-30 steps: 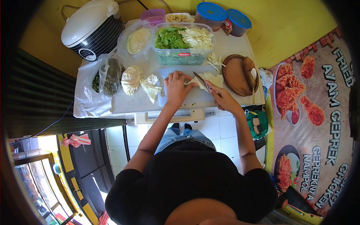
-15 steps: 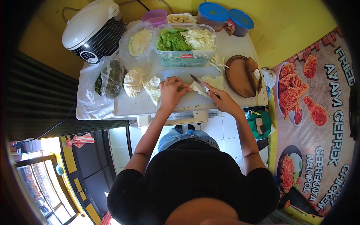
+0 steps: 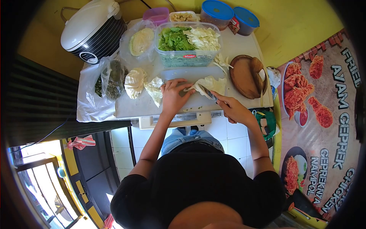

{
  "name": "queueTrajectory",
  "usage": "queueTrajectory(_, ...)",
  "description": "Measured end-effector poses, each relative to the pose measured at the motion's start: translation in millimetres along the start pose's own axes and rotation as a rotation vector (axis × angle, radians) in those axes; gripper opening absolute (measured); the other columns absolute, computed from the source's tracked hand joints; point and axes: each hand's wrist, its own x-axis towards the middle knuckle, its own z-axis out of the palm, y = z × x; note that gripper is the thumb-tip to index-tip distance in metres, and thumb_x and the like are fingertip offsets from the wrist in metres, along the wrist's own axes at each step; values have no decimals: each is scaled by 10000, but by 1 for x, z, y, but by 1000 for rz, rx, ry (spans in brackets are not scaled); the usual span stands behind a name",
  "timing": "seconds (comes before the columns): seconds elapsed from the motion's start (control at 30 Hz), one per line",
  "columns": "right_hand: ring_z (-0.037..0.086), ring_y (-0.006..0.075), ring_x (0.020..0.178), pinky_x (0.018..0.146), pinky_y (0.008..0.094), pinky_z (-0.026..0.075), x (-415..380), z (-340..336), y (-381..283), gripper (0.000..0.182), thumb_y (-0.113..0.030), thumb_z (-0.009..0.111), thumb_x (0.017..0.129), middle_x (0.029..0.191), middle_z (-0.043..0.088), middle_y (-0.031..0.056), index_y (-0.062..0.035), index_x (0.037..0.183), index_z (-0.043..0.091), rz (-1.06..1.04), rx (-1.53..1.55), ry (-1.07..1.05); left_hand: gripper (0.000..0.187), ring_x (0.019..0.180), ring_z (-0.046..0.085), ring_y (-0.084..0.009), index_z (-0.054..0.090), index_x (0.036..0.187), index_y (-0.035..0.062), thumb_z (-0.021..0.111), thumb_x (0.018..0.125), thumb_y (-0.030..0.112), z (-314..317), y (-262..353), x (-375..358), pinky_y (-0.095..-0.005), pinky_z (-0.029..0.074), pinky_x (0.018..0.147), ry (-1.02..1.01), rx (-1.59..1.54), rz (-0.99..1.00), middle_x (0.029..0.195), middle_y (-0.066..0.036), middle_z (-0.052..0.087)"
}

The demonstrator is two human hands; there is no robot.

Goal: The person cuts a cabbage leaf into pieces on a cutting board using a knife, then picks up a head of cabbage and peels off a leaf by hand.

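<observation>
A knife (image 3: 208, 92) is in my right hand (image 3: 231, 108), its blade pointing up and left over a pale cabbage leaf (image 3: 214, 84) on the cutting board (image 3: 178, 74). My left hand (image 3: 175, 96) rests at the leaf's left edge, fingers bent, the fingertips near the thick end of the leaf. Left of that hand lie a loose cabbage leaf (image 3: 153, 90) and a crumpled cabbage piece (image 3: 135, 83). Behind the board stands a clear container (image 3: 187, 59) holding green lettuce (image 3: 176, 39) and cut cabbage (image 3: 203, 38).
A wooden mortar (image 3: 241, 76) with a pestle stands at the right. Blue-lidded tubs (image 3: 217, 10), a purple bowl (image 3: 156, 16) and a rice cooker (image 3: 91, 30) line the back. Plastic bags with greens (image 3: 113, 82) and a cabbage half (image 3: 141, 42) are at the left.
My right hand has moved slightly right and toward me, and the knife has come down and right across the leaf. My left hand's fingers have spread a little.
</observation>
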Motion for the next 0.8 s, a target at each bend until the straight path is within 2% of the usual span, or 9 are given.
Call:
queueTrajectory(0.07,385,93,382,381,271,384,3,6,-1,453,-167,364,1012,568,413,14,-204,1463,355,-3,-41,28,219,1056,536,-181,765,935,194,766,746,305,-1,1,0,-382,296,938,-21,12,92,1099,30,654)
queueTrajectory(0.23,409,125,388,408,302,415,6,14,-3,457,-156,368,1004,565,436,32,-195,1459,363,-26,-196,95,222,1098,513,-196,767,940,204,751,748,314,-2,0,0,-410,288,965,-71,14,96,1156,33,632)
queueTrajectory(0.43,414,114,404,413,289,409,32,18,21,465,-146,381,997,558,429,40,-200,1458,367,-136,-79,120,256,1107,512,-201,769,940,204,773,721,337,-3,3,-2,-399,287,966,-43,22,82,1152,13,636)
queueTrajectory(0.53,453,126,471,494,282,442,37,17,21,460,-156,398,997,583,454,56,-192,1455,374,-103,8,92,259,1099,517,-197,775,906,200,791,697,353,-6,0,-4,-390,291,962,-1,38,30,1129,10,645)
queueTrajectory(0.6,494,145,558,601,290,466,37,19,26,456,-168,416,996,627,513,78,-196,1449,380,-303,-37,216,253,1094,515,-195,778,879,197,793,688,362,-7,-6,-5,-390,297,953,10,51,12,1112,13,645)
queueTrajectory(0.63,494,145,558,601,290,466,36,22,28,456,-168,416,996,627,513,78,-196,1449,380,-302,-36,213,249,1083,521,-193,780,860,195,800,679,364,-7,-8,-7,-385,300,948,33,33,0,1097,12,651)
queueTrajectory(0.7,508,193,603,674,303,469,31,30,33,459,-168,435,989,687,569,128,-193,1444,383,-502,-126,280,246,1073,528,-192,781,841,193,806,670,366,-7,-9,-11,-379,303,944,47,15,-20,1081,11,657)
queueTrajectory(0.73,508,193,603,674,303,469,27,34,33,459,-168,435,989,687,569,128,-193,1444,383,-496,-122,276,239,1065,533,-191,781,838,191,807,672,362,-6,-9,-11,-377,305,943,72,23,-4,1073,10,659)
queueTrajectory(0.8,539,261,589,670,329,477,20,40,29,472,-161,450,979,709,588,174,-193,1444,381,-329,-192,210,233,1056,538,-190,781,835,190,807,675,357,-5,-8,-12,-376,306,941,97,32,12,1065,8,662)
